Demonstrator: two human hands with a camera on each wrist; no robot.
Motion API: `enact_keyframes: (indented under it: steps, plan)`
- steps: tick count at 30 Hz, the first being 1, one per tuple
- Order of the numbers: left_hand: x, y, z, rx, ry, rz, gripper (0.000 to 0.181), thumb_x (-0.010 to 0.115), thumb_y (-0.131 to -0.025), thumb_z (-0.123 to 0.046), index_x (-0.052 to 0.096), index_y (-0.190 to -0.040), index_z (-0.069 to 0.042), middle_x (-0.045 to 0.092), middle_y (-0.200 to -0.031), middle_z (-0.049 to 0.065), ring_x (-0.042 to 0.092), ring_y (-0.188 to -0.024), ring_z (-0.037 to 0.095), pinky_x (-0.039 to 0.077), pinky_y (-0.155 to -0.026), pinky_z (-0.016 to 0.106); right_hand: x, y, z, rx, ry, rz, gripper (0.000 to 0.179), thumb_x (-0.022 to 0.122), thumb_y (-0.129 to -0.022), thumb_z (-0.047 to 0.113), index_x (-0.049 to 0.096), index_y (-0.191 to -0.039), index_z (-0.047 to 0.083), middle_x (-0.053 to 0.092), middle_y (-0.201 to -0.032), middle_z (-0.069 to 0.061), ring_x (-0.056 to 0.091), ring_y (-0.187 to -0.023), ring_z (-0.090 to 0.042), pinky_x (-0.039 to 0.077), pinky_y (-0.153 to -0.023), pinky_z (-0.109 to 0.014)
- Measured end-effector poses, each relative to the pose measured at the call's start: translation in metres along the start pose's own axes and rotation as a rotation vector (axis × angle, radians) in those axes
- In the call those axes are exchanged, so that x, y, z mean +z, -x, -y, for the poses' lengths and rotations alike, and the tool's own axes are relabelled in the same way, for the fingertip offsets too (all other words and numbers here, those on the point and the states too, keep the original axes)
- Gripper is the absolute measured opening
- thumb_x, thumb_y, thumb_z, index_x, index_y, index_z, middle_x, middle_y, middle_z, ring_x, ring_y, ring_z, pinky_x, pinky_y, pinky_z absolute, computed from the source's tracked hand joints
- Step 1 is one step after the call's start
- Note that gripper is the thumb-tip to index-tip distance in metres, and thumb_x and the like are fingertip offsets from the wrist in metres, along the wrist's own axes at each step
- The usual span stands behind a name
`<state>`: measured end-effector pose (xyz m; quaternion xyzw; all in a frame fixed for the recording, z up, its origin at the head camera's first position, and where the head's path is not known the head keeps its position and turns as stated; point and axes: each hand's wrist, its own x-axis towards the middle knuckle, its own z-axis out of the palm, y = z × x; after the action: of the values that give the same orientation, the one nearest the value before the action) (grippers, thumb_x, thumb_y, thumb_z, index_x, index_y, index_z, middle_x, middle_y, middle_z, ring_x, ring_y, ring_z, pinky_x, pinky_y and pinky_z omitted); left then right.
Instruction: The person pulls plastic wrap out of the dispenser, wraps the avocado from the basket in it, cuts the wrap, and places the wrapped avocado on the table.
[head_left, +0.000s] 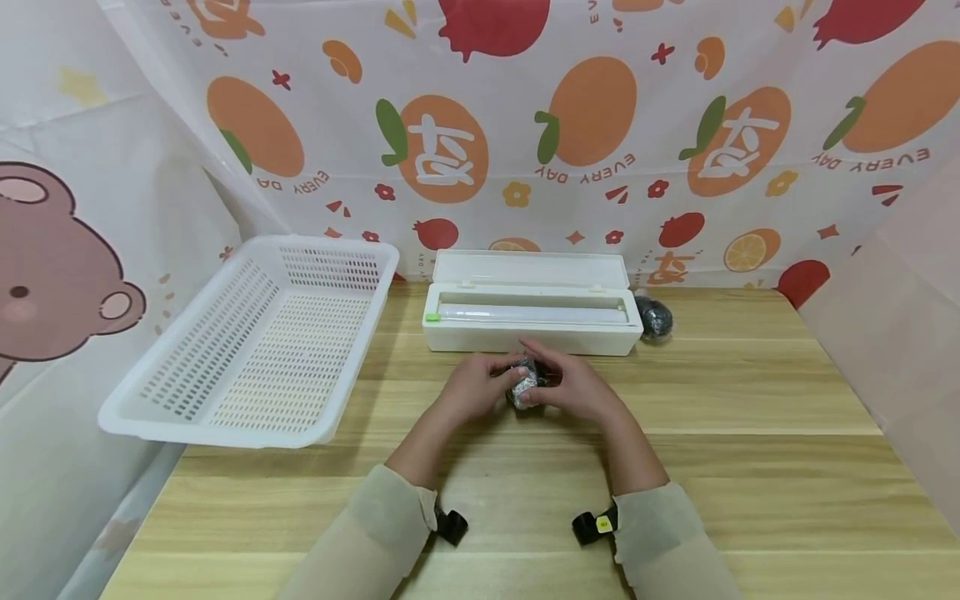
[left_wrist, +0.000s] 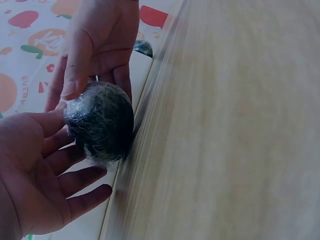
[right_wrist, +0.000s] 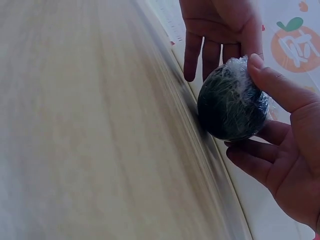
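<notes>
A dark round ball wrapped in clear cling film point(head_left: 524, 385) rests on the table between both hands. My right hand point(head_left: 576, 388) holds it, with the thumb on its near side and fingers around the other side, as the right wrist view shows. The left hand point(head_left: 477, 387) grips the same ball from the left by thumb and index finger, while its other fingers point(left_wrist: 82, 200) spread loosely beside it. Wrinkled film covers much of the ball point(left_wrist: 100, 122); what lies inside is too dark to tell. Just behind the hands stands a white cling film dispenser point(head_left: 525, 340), lid raised, its roll visible.
Another dark film-wrapped ball point(head_left: 654, 319) sits against the dispenser's right end. To the left is a large white slotted plastic basket point(head_left: 348, 367). A fruit-printed sheet point(head_left: 517, 108) hangs behind the wooden table point(head_left: 757, 417).
</notes>
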<state>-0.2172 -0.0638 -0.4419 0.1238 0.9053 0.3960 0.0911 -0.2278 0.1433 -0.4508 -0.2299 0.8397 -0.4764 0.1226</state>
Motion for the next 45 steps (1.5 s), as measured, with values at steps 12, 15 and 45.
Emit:
enact_keyframes:
  steps: [12,15,45]
  plan:
    - [0.001,-0.002,-0.003,-0.013,-0.011,-0.079,0.029,0.058,-0.100,-0.033,0.070,-0.123,-0.021,0.067,-0.126,0.001,0.061,-0.119,0.020,0.048,-0.101,0.043,-0.001,-0.001,-0.004,-0.014,-0.036,0.025,0.059,0.082,-0.080,0.032,0.061,-0.135,0.030,0.051,-0.146,0.002,0.041,-0.140,-0.020,0.039,-0.111,-0.045]
    - [-0.001,-0.002,-0.002,0.013,-0.013,-0.069,0.030,0.055,-0.101,-0.031,0.070,-0.125,-0.020,0.068,-0.126,0.001,0.060,-0.122,0.020,0.046,-0.104,0.043,-0.001,-0.002,-0.005,0.002,-0.031,0.030,0.060,0.080,-0.081,0.036,0.059,-0.137,0.030,0.050,-0.147,0.003,0.042,-0.140,-0.020,0.040,-0.111,-0.045]
    - [-0.003,0.001,0.003,-0.047,0.159,0.031,0.052,0.074,-0.088,-0.036,0.061,-0.135,-0.018,0.059,-0.138,0.003,0.050,-0.133,0.022,0.040,-0.110,0.043,0.000,-0.004,-0.015,0.012,-0.028,-0.020,0.038,0.052,-0.101,0.039,0.060,-0.136,0.026,0.052,-0.146,0.001,0.044,-0.139,-0.021,0.034,-0.115,-0.044]
